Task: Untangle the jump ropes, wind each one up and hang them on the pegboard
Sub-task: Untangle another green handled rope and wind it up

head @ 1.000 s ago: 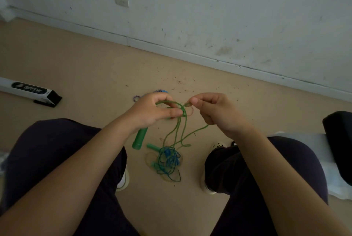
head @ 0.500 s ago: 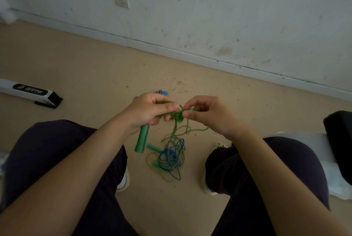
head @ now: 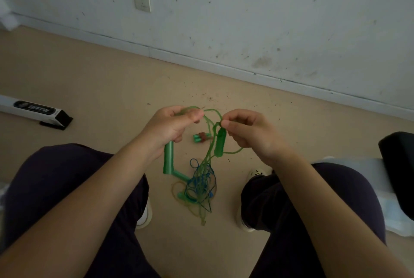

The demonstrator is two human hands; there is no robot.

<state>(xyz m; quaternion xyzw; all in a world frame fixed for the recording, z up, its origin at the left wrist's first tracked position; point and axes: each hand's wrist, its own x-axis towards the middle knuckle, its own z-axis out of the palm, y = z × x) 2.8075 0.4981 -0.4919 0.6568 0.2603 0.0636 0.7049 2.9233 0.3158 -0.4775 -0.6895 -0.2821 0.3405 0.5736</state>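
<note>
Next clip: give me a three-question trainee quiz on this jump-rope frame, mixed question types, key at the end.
1. True or false: the left hand and right hand both pinch the green cord.
2. Where does the blue cord lie? A) in the floor tangle B) around a wrist C) on the wall socket
3. Fill in: the green handle below the right hand's fingers hangs ____ the floor.

Key: 1 true; 2 A; 3 above

Single head-worn wide-angle view — looking forward and steeply down past both knees to the floor (head: 94, 80). Close range: forearms fill lower frame, left hand (head: 170, 127) and right hand (head: 248, 134) near centre. Wall (head: 246, 13) across top, edges bowed.
</note>
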